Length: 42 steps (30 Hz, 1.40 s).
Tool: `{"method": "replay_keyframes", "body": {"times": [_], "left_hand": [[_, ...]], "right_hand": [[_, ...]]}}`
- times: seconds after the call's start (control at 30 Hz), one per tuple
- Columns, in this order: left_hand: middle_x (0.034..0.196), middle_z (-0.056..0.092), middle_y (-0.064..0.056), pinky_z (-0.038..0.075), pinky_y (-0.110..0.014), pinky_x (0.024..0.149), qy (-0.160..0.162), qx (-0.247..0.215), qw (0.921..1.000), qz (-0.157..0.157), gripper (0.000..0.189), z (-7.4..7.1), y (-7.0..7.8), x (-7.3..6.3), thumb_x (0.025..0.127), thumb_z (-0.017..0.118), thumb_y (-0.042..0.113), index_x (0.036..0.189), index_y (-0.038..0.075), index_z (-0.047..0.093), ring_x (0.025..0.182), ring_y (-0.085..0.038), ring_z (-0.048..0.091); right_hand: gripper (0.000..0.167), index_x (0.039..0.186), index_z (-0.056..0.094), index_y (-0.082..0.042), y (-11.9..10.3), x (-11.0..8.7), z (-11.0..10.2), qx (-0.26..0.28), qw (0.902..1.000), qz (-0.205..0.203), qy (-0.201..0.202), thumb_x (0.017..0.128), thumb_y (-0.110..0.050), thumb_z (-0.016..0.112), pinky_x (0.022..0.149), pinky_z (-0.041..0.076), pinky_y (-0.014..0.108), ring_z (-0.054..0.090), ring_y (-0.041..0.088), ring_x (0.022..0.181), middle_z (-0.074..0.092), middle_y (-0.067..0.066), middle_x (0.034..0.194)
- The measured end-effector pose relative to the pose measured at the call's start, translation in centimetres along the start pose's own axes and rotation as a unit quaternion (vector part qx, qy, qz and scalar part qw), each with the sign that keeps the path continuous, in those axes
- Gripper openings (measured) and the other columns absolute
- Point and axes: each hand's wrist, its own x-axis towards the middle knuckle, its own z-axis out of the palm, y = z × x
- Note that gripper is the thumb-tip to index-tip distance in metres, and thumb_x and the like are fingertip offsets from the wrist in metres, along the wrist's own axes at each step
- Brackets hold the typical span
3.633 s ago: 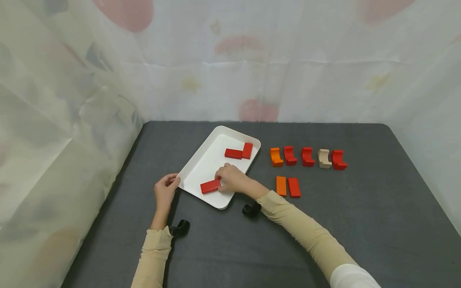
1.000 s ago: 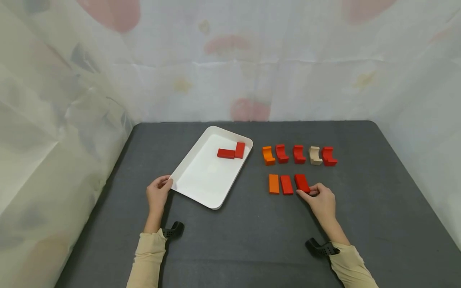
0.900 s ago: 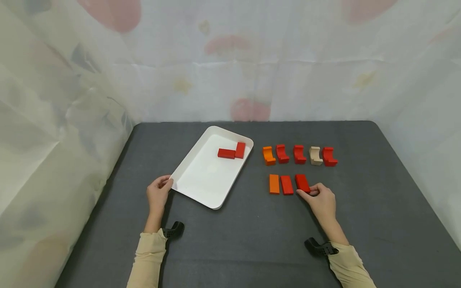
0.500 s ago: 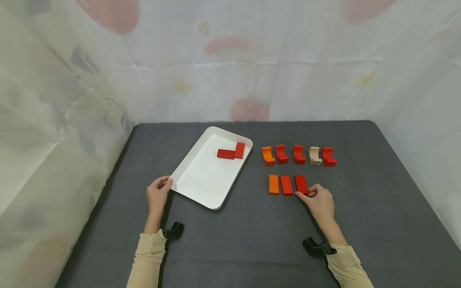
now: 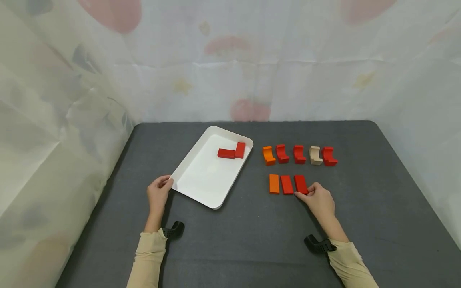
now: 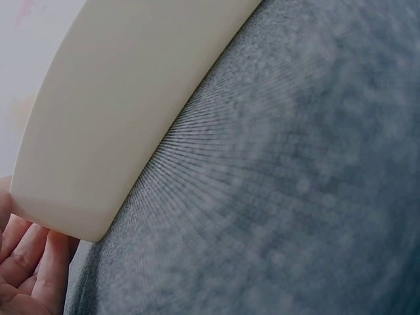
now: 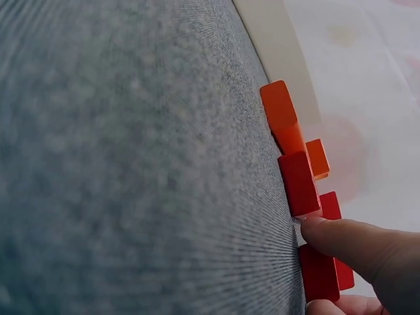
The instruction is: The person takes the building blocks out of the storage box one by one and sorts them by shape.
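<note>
My left hand [image 5: 158, 193] grips the near-left corner of a white tray [image 5: 187, 195], thumb at the rim and fingers below it; the left wrist view shows the fingers curled under the tray's outer wall [image 6: 98, 131]. At the right end of a short row lies a red rectangular block [image 5: 300, 184], its near end pinched between the thumb and fingers of my right hand [image 5: 321, 201]. In the right wrist view the thumb sits between this red block [image 7: 319, 272] and its neighbour. That neighbour is another red block [image 5: 286, 185], with an orange block [image 5: 274, 184] to its left.
Inside the tray lie two red blocks, one crosswise [image 5: 226, 153] and one lengthwise [image 5: 240, 150]. Behind the row stand several notched blocks: an orange one [image 5: 268, 156], a natural wood one [image 5: 315, 156] and red ones [image 5: 298, 155]. White curtains enclose the grey table [image 5: 234, 248].
My right hand has carried a red block out of the tray to the row's right end, then shifted it slightly left toward its neighbour. The left hand has kept hold of the tray.
</note>
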Motion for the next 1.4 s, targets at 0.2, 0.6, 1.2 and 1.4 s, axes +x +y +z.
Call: {"method": "replay_keyframes", "body": {"times": [0.2,0.6,1.2,1.4], "left_hand": [[0.079,0.064,-0.012,0.039,-0.015,0.053,0.006,0.000,1.0000,-0.003,0.017,0.0,0.0,0.0,0.079,0.065,0.010,0.092,-0.002,0.068,0.064,-0.003,0.054],[0.081,0.064,-0.014,0.040,-0.015,0.054,0.002,-0.001,1.0000,-0.002,0.018,0.0,0.0,0.1,0.079,0.065,0.010,0.092,-0.002,0.068,0.065,-0.003,0.054],[0.080,0.064,-0.011,0.040,-0.016,0.055,0.000,-0.005,1.0000,-0.006,0.018,0.3,0.0,0.0,0.079,0.065,0.012,0.092,0.000,0.068,0.065,-0.005,0.054],[0.079,0.064,-0.009,0.040,-0.017,0.054,-0.003,-0.006,1.0000,-0.005,0.019,0.4,-0.1,-0.2,0.080,0.065,0.013,0.092,0.000,0.068,0.064,-0.007,0.054]], "right_hand": [[0.042,0.078,0.048,-0.002,-0.1,0.2,-0.1,-0.002,0.9997,-0.006,-0.024,0.073,-0.035,0.073,0.045,0.031,0.030,0.042,0.017,0.047,0.048,0.003,0.058],[0.039,0.085,0.048,0.002,-1.3,1.5,-3.0,0.036,0.9950,-0.015,-0.092,0.077,-0.030,0.070,0.052,0.036,0.031,0.046,0.019,0.057,0.051,0.007,0.067],[0.030,0.099,0.064,-0.003,-7.6,6.2,-0.1,0.146,0.9533,-0.220,-0.146,0.077,-0.022,0.071,0.049,0.030,0.028,0.038,0.018,0.055,0.060,0.009,0.081],[0.030,0.101,0.064,-0.004,-10.3,7.6,1.9,0.167,0.9428,-0.249,-0.145,0.076,-0.018,0.072,0.050,0.034,0.029,0.039,0.020,0.054,0.061,0.011,0.090]]}}
